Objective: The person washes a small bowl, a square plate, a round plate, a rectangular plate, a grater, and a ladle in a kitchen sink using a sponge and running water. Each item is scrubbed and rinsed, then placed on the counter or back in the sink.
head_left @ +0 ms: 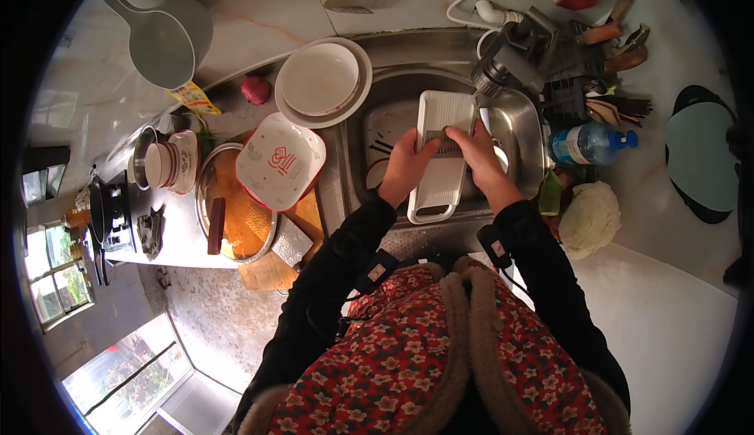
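My left hand (408,168) and my right hand (482,160) grip a long white plastic slicer board (437,185) by its two long sides. The thumbs lie on top near its middle, and the fingers curl underneath, mostly hidden. Ribs run across the board's far part; a slotted handle shows at its near end. The board is held over a steel sink (385,126), below a dark grey faucet (514,56). Part of a pale bowl (377,174) shows in the basin, left of the board.
Left of the sink stand stacked white bowls (320,77), a red-rimmed square dish (280,160) and a steel basin with orange contents (239,219). A cleaver (292,242) lies on a wooden board (267,272). On the right are a blue bottle (589,146), a cabbage (589,216) and a utensil rack (567,93).
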Tool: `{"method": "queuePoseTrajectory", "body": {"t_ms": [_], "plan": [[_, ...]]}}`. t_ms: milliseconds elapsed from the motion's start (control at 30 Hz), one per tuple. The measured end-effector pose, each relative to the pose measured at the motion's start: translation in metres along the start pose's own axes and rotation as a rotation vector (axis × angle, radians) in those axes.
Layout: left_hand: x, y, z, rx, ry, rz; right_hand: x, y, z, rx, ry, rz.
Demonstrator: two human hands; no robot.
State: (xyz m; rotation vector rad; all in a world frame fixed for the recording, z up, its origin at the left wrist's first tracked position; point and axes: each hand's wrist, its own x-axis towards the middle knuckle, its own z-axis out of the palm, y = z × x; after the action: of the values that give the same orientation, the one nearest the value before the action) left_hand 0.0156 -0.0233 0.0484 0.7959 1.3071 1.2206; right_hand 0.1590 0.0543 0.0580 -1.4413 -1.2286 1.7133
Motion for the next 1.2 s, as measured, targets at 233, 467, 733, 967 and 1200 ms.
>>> {"method": "queuePoseTrajectory", "body": {"t_ms": [233,467,733,967,1200], "plan": [[0.000,-0.003,-0.003,0.101,-0.003,0.033,-0.003,-0.006,-0.002,0.024,-0.055,0.018],[-0.004,0.000,-0.001,-0.116,-0.045,-0.051,-0.008,-0.009,-0.002,0.038,-0.070,-0.014],[0.003,-0.009,-0.002,-0.296,-0.048,-0.128,0.003,0.003,-0.016,0.154,-0.122,0.002],[0.015,-0.004,0.007,-0.337,-0.040,-0.181,0.009,0.006,-0.024,0.228,-0.095,-0.029],[0.026,-0.004,0.007,-0.247,-0.139,-0.138,0.024,-0.008,-0.031,0.447,-0.072,-0.202]]}}
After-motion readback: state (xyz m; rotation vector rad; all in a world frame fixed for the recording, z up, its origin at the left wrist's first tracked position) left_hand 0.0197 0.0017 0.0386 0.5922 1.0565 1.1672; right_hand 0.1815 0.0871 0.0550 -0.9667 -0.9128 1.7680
